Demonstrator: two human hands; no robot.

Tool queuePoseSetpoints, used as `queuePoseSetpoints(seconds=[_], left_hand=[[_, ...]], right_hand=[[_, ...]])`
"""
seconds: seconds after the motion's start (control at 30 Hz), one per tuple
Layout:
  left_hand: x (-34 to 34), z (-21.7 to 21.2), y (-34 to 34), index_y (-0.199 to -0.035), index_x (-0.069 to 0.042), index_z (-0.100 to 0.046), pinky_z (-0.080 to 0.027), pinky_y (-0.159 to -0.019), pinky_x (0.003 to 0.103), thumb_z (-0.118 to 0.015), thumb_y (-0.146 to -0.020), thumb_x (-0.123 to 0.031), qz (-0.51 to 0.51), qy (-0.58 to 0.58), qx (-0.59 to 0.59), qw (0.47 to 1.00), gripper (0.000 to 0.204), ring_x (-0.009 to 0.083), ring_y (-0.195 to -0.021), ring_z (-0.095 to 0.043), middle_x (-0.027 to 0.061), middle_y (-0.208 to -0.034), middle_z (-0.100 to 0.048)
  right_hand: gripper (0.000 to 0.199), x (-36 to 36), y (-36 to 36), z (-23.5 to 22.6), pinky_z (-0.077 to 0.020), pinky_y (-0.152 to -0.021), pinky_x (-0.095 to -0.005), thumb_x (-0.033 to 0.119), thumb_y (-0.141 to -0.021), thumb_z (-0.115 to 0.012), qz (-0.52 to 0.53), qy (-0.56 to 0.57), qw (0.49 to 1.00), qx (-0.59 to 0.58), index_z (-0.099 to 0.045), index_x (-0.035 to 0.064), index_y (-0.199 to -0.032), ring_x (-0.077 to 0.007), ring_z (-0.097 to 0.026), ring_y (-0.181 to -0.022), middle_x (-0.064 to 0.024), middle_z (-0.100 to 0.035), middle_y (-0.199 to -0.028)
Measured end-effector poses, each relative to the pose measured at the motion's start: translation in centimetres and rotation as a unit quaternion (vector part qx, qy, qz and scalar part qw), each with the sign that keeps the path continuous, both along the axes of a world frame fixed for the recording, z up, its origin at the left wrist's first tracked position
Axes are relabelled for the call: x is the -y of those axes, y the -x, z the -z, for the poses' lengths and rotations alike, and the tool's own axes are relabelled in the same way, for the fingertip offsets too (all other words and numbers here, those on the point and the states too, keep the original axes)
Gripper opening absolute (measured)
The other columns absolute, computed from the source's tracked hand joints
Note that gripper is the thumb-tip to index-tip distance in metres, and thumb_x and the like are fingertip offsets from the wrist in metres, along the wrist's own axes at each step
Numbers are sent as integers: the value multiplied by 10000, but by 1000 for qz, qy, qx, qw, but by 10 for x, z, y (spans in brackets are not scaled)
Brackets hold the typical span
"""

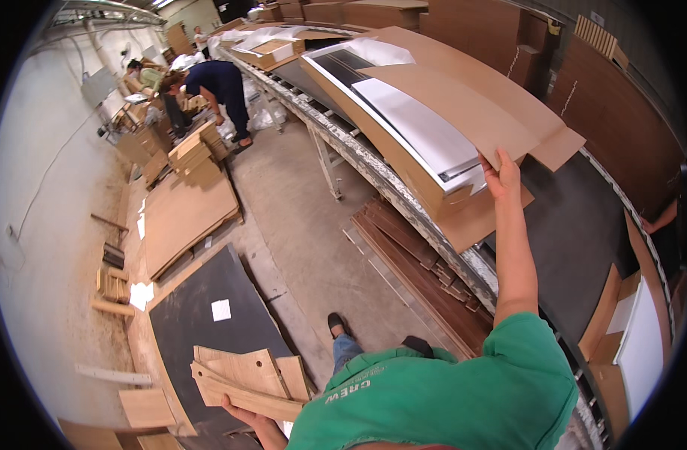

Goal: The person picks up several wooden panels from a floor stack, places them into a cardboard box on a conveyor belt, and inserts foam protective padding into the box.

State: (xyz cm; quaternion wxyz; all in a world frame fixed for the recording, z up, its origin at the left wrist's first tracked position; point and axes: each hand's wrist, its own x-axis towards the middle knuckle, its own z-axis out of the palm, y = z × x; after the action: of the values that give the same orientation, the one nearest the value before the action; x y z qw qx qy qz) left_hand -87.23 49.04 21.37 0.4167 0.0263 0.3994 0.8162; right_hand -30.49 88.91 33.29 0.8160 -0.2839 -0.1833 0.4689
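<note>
My right hand reaches out to a long open cardboard box on the conveyor, its fingers closed on the edge of a brown cardboard sheet. Beneath that sheet, white-edged panels and white foam wrap show inside the box. Low on the left, my left hand grips the near edge of several light wooden boards, two with round holes. Those boards are over a dark panel; whether they rest on it I cannot tell. The left fingers are partly hidden by the wood.
The roller conveyor runs from far left to near right, with another open box on it. Dark brown planks lie beneath. A cardboard stack stands left. A bent-over person works beyond; another person's hand shows at right.
</note>
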Motion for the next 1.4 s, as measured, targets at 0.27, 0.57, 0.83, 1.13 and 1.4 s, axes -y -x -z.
queuePoseSetpoints(seconds=[0.27,0.57,0.83,1.13,1.4], left_hand=[[-245,2,126,-1356,-97,-347,-358,-983,441,-512,-753,-551,88,-18,-5,996,773,302,-1168,-440,116,-1308,-435],[-501,-20,150,-1318,-75,-394,-409,-956,435,-560,-748,-494,236,-73,49,968,726,310,-1113,-497,132,-1245,-500],[-688,-29,130,-1264,-47,-440,-454,-905,415,-585,-760,-464,335,-81,42,938,671,293,-1062,-532,149,-1176,-537],[-879,-74,126,-1270,-48,-444,-441,-919,388,-590,-742,-450,389,-39,33,920,680,271,-1045,-537,123,-1170,-546],[-1043,-121,29,-1181,-22,-504,-539,-734,333,-654,-705,-383,535,5,68,842,616,224,-847,-610,119,-978,-603]], right_hand=[[370,-65,21,62,-519,-719,-382,274,-869,-636,95,200,972,78,-509,85,-1160,-234,-554,-981,-53,-552,-1129],[214,-51,19,35,-404,-412,-209,191,-877,-616,125,329,922,161,-537,72,-1036,-142,-531,-562,-55,-575,-799],[221,-72,68,37,-319,-383,-216,266,-911,-560,252,255,902,240,-558,51,-965,-95,-485,-516,-8,-553,-745],[344,-137,75,7,-502,-545,-361,255,-751,-686,161,703,356,595,-590,-37,-906,-261,-630,-626,-155,-625,-765],[259,-384,207,-38,-487,-757,-277,133,-915,-532,87,306,721,616,-585,-10,-1125,-170,-623,-872,-117,-653,-975]])
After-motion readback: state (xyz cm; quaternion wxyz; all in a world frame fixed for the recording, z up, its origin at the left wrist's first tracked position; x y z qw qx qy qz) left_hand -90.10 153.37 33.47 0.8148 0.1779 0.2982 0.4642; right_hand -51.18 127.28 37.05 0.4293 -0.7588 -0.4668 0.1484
